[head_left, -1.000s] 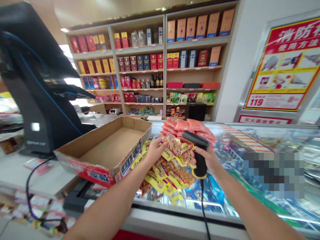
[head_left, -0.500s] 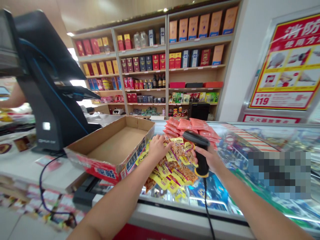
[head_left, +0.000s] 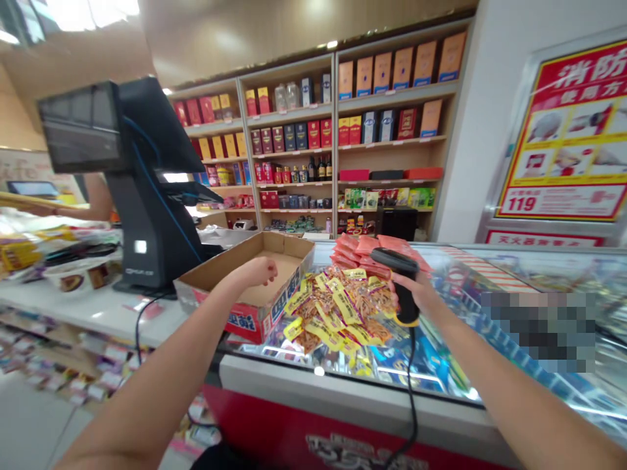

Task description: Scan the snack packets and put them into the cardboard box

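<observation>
- Left hand (head_left: 259, 271) is up over the box (head_left: 288, 297), fingers loosely curled in. Can't tell if they're closed on anything, or if the hand touches the box.
- Right hand (head_left: 424, 294) is wrapped round the grip of a black scanner (head_left: 407, 303), nose pointing away to the left. Its cable (head_left: 412, 365) drops down over the front edge.
- The snack packs (head_left: 337, 310), yellow with see-through bits, lie in a messy heap on the glass worktop (head_left: 294, 376), right between the box and the scanner. Left hand's well clear of them; the right one is just beside the heap's right side.
- Pink packs (head_left: 365, 245) are stacked right behind the heap. The scanner's head blocks part of that stack.
- The box is open cardboard, red and blue printing outside, sitting left of the heap. Left forearm cuts across its near side, so some of that's hidden.
- Till (head_left: 159, 222) stands further left, screen up top, on a pale counter (head_left: 98, 312). Behind it there's somebody else's arm (head_left: 95, 199), partly hidden.
- Shelves (head_left: 334, 150) full of boxes and bottles at the back, red and yellow poster (head_left: 563, 137) on the right-hand wall.
</observation>
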`<state>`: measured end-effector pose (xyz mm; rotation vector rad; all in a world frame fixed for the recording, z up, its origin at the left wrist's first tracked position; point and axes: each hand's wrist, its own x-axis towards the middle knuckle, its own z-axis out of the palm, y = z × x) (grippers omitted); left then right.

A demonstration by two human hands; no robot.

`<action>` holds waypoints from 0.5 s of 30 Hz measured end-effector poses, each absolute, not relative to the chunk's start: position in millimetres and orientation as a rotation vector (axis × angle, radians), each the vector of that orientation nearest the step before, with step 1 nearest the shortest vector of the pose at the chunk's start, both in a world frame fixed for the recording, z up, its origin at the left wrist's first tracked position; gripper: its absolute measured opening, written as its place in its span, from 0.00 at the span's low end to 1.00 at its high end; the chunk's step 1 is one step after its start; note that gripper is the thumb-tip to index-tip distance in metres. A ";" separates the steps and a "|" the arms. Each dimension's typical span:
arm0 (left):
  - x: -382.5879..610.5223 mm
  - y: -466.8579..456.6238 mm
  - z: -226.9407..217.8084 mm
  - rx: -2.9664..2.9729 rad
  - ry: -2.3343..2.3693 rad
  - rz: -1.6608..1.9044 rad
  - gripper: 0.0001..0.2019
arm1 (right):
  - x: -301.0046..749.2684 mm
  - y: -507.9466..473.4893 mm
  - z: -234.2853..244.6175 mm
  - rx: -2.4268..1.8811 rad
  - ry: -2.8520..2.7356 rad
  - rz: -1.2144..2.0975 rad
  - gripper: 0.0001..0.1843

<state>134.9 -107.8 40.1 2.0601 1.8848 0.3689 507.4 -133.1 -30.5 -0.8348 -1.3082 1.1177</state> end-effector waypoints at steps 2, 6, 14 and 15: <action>114.0 -101.5 28.6 1.869 1.672 0.055 0.10 | 506.6 -142.8 -20.6 -0.848 -1.357 1.099 0.16; 102.3 -94.9 5.7 1.840 1.454 -0.154 0.07 | 506.3 -171.6 -14.4 -0.852 -1.324 1.102 0.14; 135.9 -125.2 27.2 2.332 1.928 0.701 0.08 | 510.0 -221.0 -48.7 -0.911 -0.992 1.267 0.09; 148.2 -136.6 21.5 2.395 1.897 0.976 0.11 | 506.9 -225.0 -52.8 -0.900 -0.920 1.312 0.08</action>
